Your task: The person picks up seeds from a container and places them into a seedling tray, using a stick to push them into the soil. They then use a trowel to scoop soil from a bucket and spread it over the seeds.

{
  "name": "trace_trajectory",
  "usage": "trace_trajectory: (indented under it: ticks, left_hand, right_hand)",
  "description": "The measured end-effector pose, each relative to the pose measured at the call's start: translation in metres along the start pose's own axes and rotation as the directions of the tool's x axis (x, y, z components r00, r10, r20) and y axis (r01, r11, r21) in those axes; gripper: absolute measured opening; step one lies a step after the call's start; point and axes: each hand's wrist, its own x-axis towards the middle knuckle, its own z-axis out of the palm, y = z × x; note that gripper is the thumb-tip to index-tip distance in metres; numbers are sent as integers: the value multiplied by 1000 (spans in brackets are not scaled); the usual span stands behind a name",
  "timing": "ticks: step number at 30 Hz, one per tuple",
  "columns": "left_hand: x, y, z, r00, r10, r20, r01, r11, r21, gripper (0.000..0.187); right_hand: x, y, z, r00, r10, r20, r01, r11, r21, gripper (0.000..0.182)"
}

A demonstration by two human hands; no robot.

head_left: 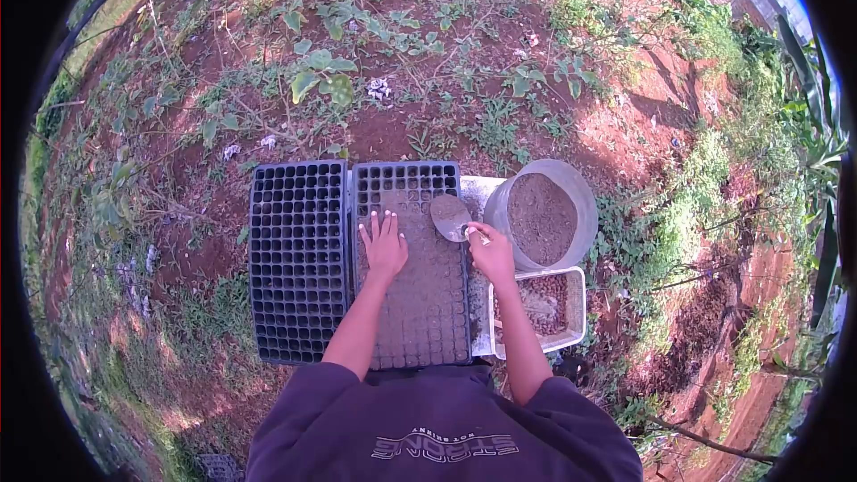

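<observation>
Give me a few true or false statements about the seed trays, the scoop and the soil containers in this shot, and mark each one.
1. The left hand lies flat on the soil-filled tray. True.
2. The right hand holds a scoop over that tray. True.
3. The tray on the left is full of soil. False: its cells look empty.
4. The round bucket is empty. False: it holds soil.
5. A rectangular tub sits just nearer the person than the bucket. True.
6. Both hands are gripping the scoop. False: only the right hand does.
</observation>
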Motion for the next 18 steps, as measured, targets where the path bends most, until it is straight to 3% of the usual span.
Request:
trace_trajectory:
  ticks: [3,5,12,18]
  left_hand:
    - [0,-2,-3,1000,-3,12,3,1000,-17,56]
    - [0,-4,-1,1000,0,-14,0,1000,-26,55]
    - [0,-5,-4,1000,-1,7,1,1000,-27,54]
    - [0,-6,-3,1000,4,2,-4,1000,-22,55]
  right_hand:
    - [5,-1,2,993,-101,-64,98,994,-52,32]
    - [1,-18,-3,999,14,-33,-15,1000,-27,35]
    - [5,-42,-6,998,17,-65,-23,995,-98,44]
    - [17,-62,-8,995,20,-102,-47,962,-270,47]
